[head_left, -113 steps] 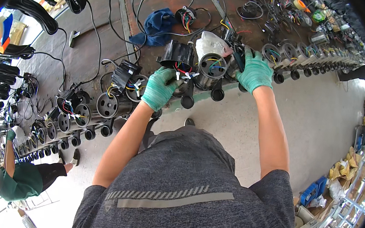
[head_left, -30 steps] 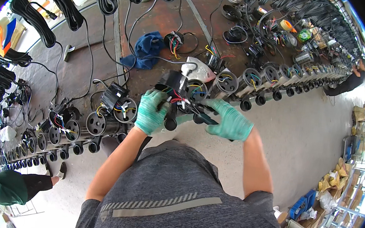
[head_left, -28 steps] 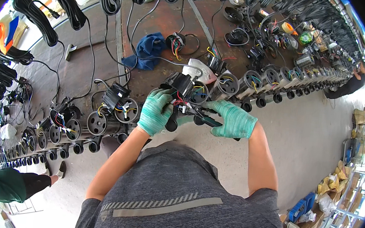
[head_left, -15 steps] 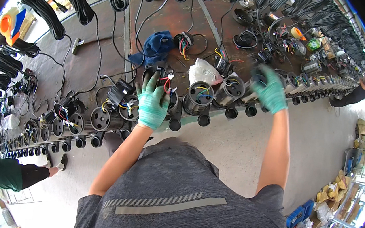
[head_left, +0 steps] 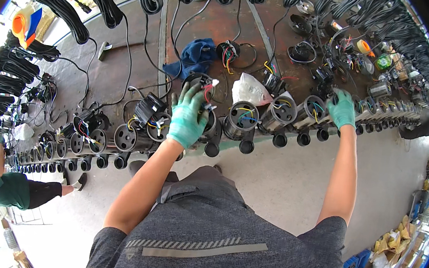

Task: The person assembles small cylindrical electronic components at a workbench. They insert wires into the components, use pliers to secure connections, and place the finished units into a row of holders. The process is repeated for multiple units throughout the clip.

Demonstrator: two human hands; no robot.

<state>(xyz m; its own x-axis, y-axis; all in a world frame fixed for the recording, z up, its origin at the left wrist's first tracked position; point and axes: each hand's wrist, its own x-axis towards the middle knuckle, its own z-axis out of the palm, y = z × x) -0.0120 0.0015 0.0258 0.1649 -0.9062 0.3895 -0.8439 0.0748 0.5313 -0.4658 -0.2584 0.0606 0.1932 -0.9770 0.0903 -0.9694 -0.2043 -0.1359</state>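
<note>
Two gloved hands work our desk (head_left: 130, 39): the left hand (head_left: 189, 116) lies with fingers spread over a black motor housing (head_left: 206, 124) at the front edge; the right hand (head_left: 342, 109) closes fingers on a cylinder motor (head_left: 334, 101) farther along the row.

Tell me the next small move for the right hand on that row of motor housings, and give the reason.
Probably close the right hand on the cylindrical motor housing under it and draw it along the bench edge toward the left hand. The left hand already rests on a wired housing, while the right is stretched far out.
</note>
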